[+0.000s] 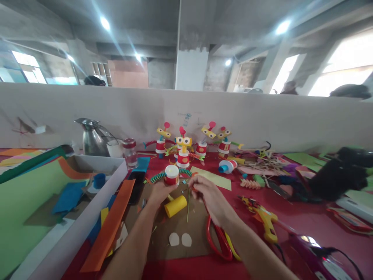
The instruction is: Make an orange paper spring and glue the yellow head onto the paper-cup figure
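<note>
A red-and-white paper cup body with folded green paper arms stands on the brown board. My left hand is closed at the cup's lower front edge, steadying it. Beside the cup's right arm, my right hand is curled with fingertips pinched together; what they hold is hidden. A small orange paper tip shows just above those fingers. Between my hands lie a yellow paper tube and a thin stick. Two white paper ovals rest nearer to me. Red-handled scissors lie under my right forearm.
Several finished paper-cup figures stand at the back, by a white partition. On the left are a paper-filled box, a steel jug and an orange strip. A yellow glue gun and paper scraps lie right.
</note>
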`<state>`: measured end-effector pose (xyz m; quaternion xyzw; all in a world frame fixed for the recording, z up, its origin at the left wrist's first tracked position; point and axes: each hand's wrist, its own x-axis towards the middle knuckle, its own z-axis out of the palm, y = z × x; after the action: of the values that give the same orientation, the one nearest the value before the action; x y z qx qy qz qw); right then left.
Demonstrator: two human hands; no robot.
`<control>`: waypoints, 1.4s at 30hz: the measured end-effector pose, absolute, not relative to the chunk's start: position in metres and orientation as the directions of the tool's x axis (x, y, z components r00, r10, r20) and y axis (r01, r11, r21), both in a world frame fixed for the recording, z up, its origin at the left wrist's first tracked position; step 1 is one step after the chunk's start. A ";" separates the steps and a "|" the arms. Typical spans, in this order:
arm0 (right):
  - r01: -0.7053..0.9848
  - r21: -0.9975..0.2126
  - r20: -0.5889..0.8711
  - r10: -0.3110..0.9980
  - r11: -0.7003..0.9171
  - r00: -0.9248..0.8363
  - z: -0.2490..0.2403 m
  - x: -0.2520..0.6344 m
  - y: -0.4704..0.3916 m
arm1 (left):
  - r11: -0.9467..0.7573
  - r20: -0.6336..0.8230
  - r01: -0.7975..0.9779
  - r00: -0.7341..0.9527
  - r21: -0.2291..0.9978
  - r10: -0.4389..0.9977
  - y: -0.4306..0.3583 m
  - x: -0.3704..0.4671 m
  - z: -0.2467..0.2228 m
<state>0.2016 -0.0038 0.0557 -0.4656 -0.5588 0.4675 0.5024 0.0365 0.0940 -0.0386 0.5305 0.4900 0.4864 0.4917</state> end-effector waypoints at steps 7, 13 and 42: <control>0.726 -0.539 0.277 0.903 0.428 -0.327 0.088 0.192 0.085 | -0.098 0.089 0.085 0.104 0.992 0.991 0.098 0.039 -0.031; 0.786 -0.371 0.219 0.869 0.495 -0.444 0.082 0.188 0.114 | -0.146 0.149 -0.034 0.162 0.989 0.975 0.101 0.041 -0.033; 0.953 -0.094 0.237 0.937 0.286 -0.258 0.072 0.163 0.100 | -0.258 0.241 0.277 0.094 0.926 0.966 0.107 0.039 -0.045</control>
<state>0.1631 0.1001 0.0724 -0.5964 -0.7924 -0.0339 0.1238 0.0391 0.1074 -0.0455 0.6409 0.4847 0.4671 0.3688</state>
